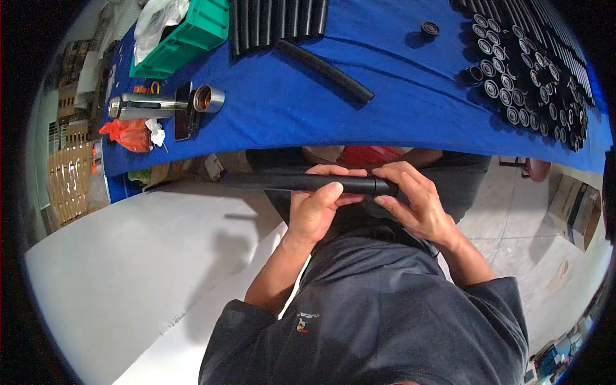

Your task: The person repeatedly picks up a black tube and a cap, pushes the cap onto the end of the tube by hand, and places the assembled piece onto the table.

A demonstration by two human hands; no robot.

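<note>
A long black tube lies level across my lap, in front of the blue table edge. My left hand is wrapped round its middle, with the thumb on top. At the tube's right end sits a short black end cap, with a thin seam between the two. My right hand is closed round this cap, fingers over the far side and thumb on the near side. The tube's left end reaches far out to the left and blurs into the dark there.
On the blue cloth lie one loose black tube, a row of tubes and a single round cap. Many caps stand at the right. A green crate, a thermos and a red bag occupy the left.
</note>
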